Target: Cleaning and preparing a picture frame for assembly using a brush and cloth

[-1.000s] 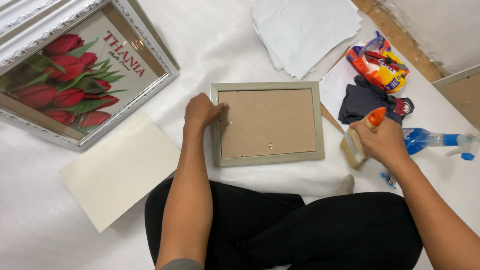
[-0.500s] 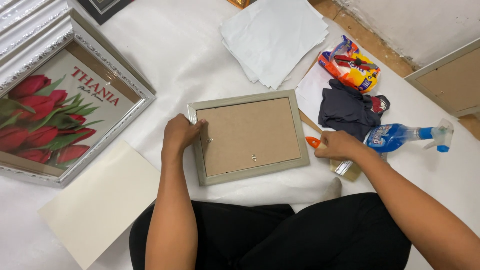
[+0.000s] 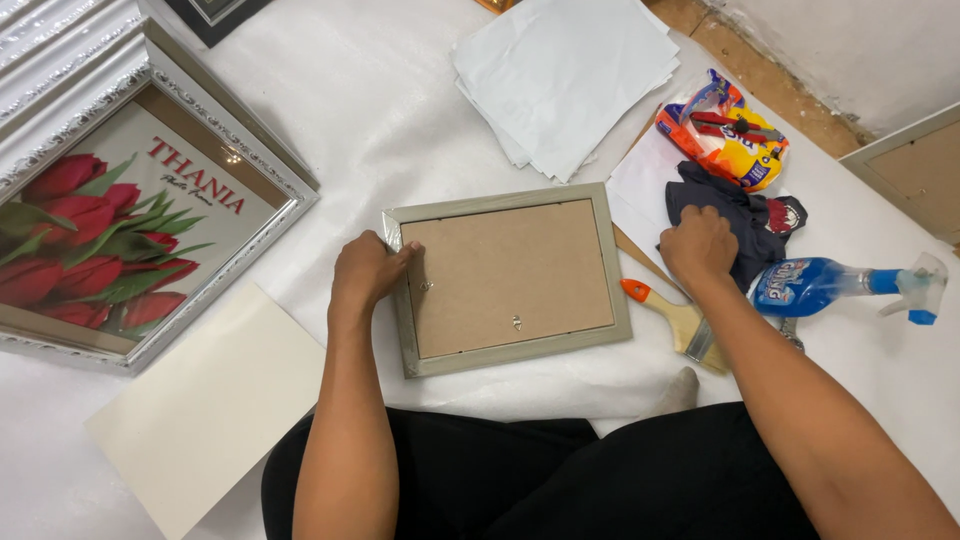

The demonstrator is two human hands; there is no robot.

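A small grey-green picture frame (image 3: 505,280) lies face down on the white sheet, its brown backing board up. My left hand (image 3: 368,272) grips its left edge, thumb over the rim. My right hand (image 3: 700,245) is to the right of the frame, fingers closed on a dark cloth (image 3: 762,215). Between the frame and that hand, a paintbrush (image 3: 680,320) with an orange-tipped wooden handle lies loose on the sheet.
A blue spray bottle (image 3: 815,285) lies right of the cloth, a colourful packet (image 3: 725,130) behind it. A stack of white sheets (image 3: 565,75) sits at the back. At left are a large silver frame with red tulips (image 3: 110,230) and a cream board (image 3: 215,405).
My right hand has let go of the paintbrush, which now lies on the sheet, and has moved back onto the dark cloth. My left hand stays on the frame's left edge.
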